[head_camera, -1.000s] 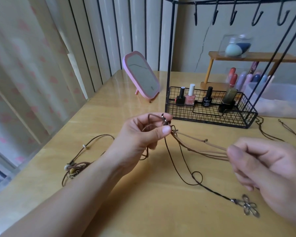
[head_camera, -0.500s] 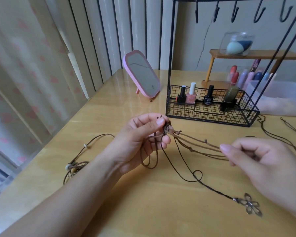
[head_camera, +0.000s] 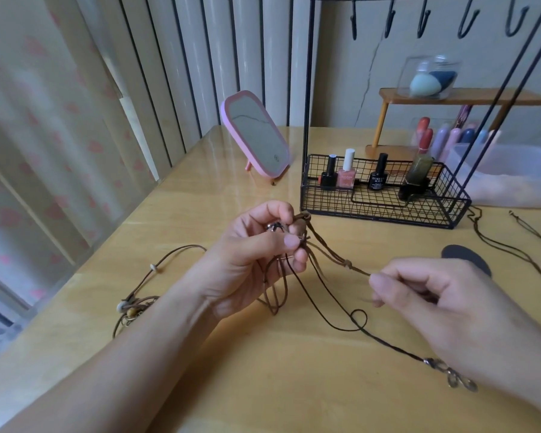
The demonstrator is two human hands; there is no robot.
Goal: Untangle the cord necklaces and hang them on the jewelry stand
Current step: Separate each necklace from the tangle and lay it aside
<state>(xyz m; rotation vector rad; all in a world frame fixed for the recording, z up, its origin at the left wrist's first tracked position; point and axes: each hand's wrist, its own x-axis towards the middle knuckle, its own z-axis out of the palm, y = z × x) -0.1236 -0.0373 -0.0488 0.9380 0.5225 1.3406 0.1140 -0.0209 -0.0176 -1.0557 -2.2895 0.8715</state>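
Observation:
My left hand [head_camera: 256, 254] pinches the knotted end of the tan cord necklace [head_camera: 334, 256] above the wooden table [head_camera: 263, 370], a small metal piece between its fingers. My right hand [head_camera: 450, 307] pinches the other end of those tan cords, which stretch between the hands. A dark cord [head_camera: 331, 320] loops down from the left hand across the table to a metal flower pendant [head_camera: 453, 375] partly under my right hand. A beaded brown necklace [head_camera: 138, 301] lies to the left. The black wire jewelry stand [head_camera: 384, 195] stands behind, its hooks [head_camera: 425, 20] bare.
Nail polish bottles [head_camera: 347, 175] stand in the stand's basket. A pink mirror [head_camera: 256, 135] leans at the back. More dark cords [head_camera: 512, 245] and a dark oval pad [head_camera: 466, 259] lie at the right, with a translucent tub [head_camera: 519, 179] and wooden shelf [head_camera: 463, 98] behind.
My right hand has moved left toward the left hand, shortening the stretched tan cords. My left hand has curled more tightly round the knot, and cord loops now hang below it.

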